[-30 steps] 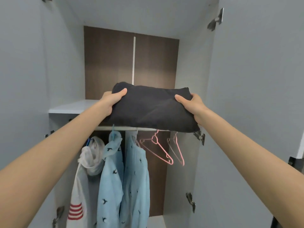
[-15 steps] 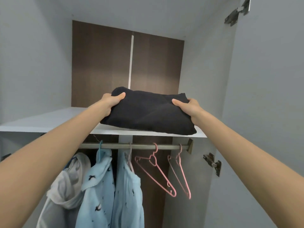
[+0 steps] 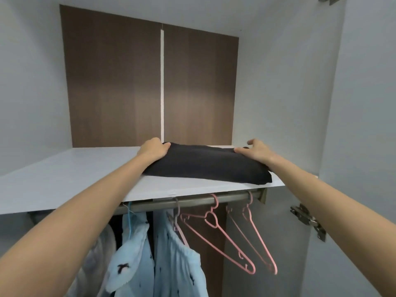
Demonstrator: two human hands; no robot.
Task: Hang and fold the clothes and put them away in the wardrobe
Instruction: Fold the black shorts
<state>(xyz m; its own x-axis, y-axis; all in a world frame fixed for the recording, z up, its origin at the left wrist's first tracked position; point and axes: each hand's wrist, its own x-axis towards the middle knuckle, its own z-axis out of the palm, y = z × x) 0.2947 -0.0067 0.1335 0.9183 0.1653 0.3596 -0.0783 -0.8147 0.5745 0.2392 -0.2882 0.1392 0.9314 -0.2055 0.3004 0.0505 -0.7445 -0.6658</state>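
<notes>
White board makes the shelf [image 3: 64, 172], which crosses the view from 9 o'clock to 3 o'clock, with a metal rail [image 3: 192, 200] tucked just under its front lip. Down at 7 o'clock two pale blue shirts [image 3: 137, 243] hang from that rail. Above them the left hand [image 3: 153, 150] curls round the 9 o'clock end of the folded black garment [image 3: 205, 166], thumb over the top, probably to steady the stack so the folds do not slip. The garment lies flat on the right half of the shelf, its long axis running from 9 to 3, parallel to the lip. Its near right corner points toward 4 o'clock and almost reaches the edge, so it likely wants a push deeper, toward 12. Two bare pink hangers [image 3: 216, 232] dangle below at 5 o'clock. The right hand [image 3: 256, 151] sits at the 3 o'clock end, loosely spread, thumb resting on the cloth and fingers lifted clear — it looks like a release rather than a grip.
</notes>
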